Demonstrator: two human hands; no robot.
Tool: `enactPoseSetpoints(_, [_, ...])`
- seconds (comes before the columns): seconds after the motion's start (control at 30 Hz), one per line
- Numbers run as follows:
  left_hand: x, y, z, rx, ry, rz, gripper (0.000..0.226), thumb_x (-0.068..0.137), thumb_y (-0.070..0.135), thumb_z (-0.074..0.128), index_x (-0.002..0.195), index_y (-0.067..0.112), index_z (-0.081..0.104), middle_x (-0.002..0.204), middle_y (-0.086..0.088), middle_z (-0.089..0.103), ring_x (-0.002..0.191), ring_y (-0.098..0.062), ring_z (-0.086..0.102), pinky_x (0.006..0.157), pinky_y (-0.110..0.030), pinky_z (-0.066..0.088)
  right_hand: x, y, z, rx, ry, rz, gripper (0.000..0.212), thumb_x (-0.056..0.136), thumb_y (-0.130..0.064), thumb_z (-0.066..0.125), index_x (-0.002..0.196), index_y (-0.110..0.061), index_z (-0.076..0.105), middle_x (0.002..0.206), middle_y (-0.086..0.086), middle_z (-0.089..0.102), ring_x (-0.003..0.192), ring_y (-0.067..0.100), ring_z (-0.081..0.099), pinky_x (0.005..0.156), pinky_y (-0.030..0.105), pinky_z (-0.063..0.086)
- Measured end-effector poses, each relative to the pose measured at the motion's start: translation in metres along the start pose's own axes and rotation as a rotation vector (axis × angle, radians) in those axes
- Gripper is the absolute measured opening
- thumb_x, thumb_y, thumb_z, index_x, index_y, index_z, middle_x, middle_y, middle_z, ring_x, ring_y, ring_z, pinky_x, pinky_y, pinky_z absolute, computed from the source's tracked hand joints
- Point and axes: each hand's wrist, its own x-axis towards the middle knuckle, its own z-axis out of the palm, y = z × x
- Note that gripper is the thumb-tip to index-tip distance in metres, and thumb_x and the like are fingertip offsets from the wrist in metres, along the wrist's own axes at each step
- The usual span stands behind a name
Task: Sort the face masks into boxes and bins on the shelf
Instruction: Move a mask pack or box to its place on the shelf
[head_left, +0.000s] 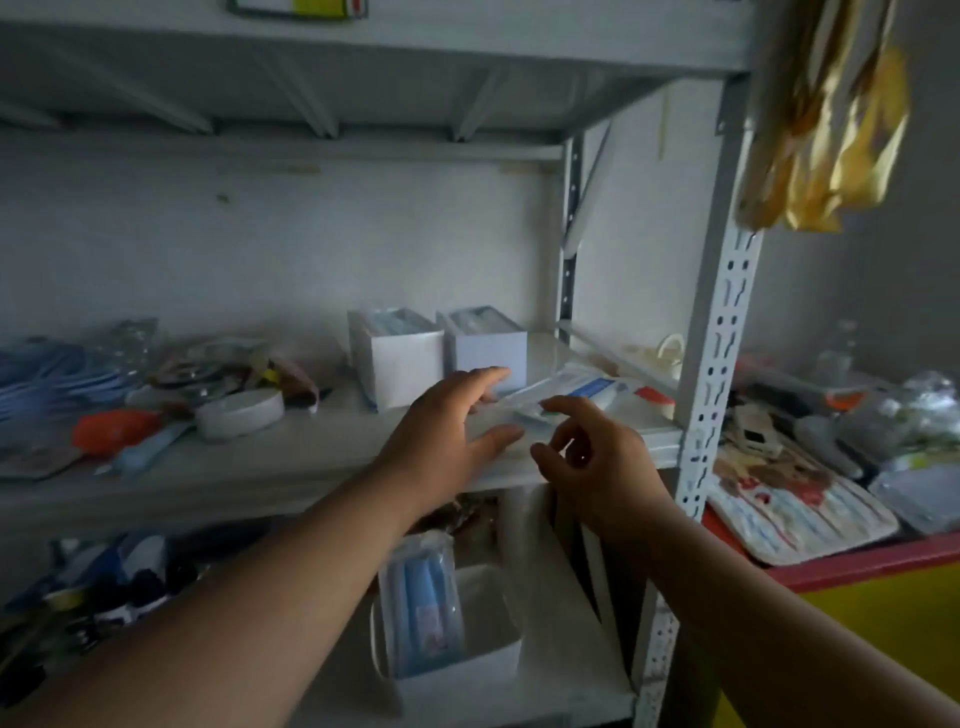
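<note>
Both forearms fill the near view, reaching up to the middle shelf (291, 462). Left hand (447, 431) spread open, fingers straight, touching the shelf's front edge just before the right-hand white box. Right hand (587, 457) loosely curled, holding nothing that I can make out, just short of a clear-wrapped mask packet (566, 395) lying flat near the shelf's right end.

I judge the packet light, floppy and slick in its film; best pinched at the near edge, or slid to the shelf lip and lifted.

Count: two open white boxes (441, 353) side by side toward the back of the shelf, both with masks inside. One white bin (498, 660) on the lower shelf, holding one blue mask pack (421, 608). Loose blue masks (47, 374) heaped at the shelf's left end; number unclear. Patterned masks (795, 504) on the table to the right.
</note>
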Motion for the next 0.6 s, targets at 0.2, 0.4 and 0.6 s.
enactPoseSetpoints(0.2, [0.055,-0.012,0.038,0.043,-0.069,-0.201,0.068,0.097,0.073,0.055,0.154,0.037,0.052,0.155,-0.001,0.056,0.141,-0.023,0.052,0.116,-0.04,0.045,0.029,0.018,-0.015,-0.04,0.305,0.237,0.024,0.103,-0.055,0.062,0.114,-0.033,0.061,0.085,-0.003,0.078,0.071,0.007,0.071,0.072,0.041,0.064])
enactPoseSetpoints(0.4, [0.072,-0.004,0.062,-0.044,-0.145,-0.232,0.057,0.098,0.062,0.065,0.149,0.037,0.059,0.139,0.0,0.071,0.122,-0.017,0.066,0.106,-0.041,0.055,0.04,0.031,-0.016,-0.164,0.174,0.415,0.063,0.103,-0.068,0.054,0.147,-0.023,0.056,0.132,0.007,0.069,0.112,0.024,0.07,0.097,0.047,0.062])
enactPoseSetpoints(0.6, [0.066,0.012,0.06,-0.032,-0.149,-0.248,0.058,0.093,0.041,0.082,0.146,0.025,0.064,0.139,-0.004,0.068,0.117,-0.018,0.066,0.095,-0.027,0.051,0.033,0.034,-0.014,-0.075,0.143,0.418,0.038,0.107,-0.056,0.057,0.112,-0.023,0.075,0.093,-0.003,0.074,0.079,0.015,0.073,0.071,0.037,0.066])
